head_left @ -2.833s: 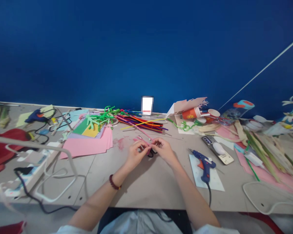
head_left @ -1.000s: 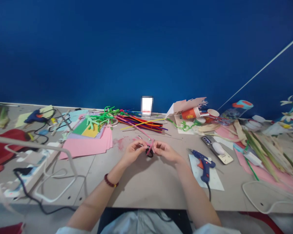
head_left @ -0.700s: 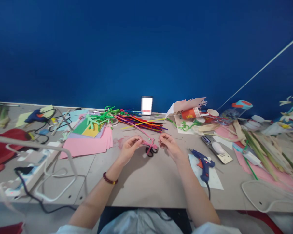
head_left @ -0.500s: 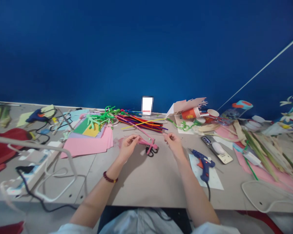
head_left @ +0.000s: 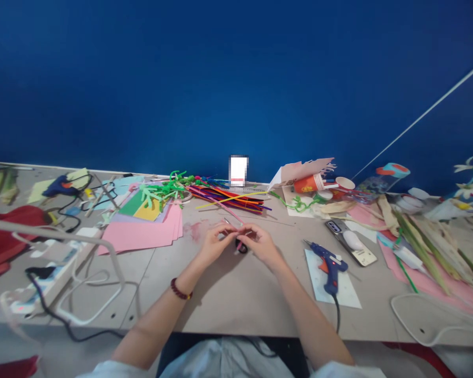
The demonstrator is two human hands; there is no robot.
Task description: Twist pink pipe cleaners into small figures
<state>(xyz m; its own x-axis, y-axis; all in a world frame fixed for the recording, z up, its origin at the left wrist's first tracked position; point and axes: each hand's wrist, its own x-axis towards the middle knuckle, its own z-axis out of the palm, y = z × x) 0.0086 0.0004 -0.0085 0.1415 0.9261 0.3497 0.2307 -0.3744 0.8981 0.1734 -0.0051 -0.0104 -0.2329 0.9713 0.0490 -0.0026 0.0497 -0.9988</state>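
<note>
My left hand and my right hand meet above the middle of the table, fingertips pinched close together. Between them is a pink pipe cleaner, mostly hidden by the fingers. Directly beneath the fingertips lie scissors with black handles, largely covered by my hands. Behind the hands, another straight pink pipe cleaner slants back towards a bundle of red, orange and purple pipe cleaners. A yellow pipe cleaner lies across that bundle.
To the right, a blue hot glue gun rests on a pale sheet beside a phone. Pink paper and green pipe-cleaner pieces lie to the left. A power strip with loose cables sits at the far left.
My right hand has moved left to meet my left hand, which has shifted slightly right. Both now cover most of the pink pipe cleaner and the scissors.
</note>
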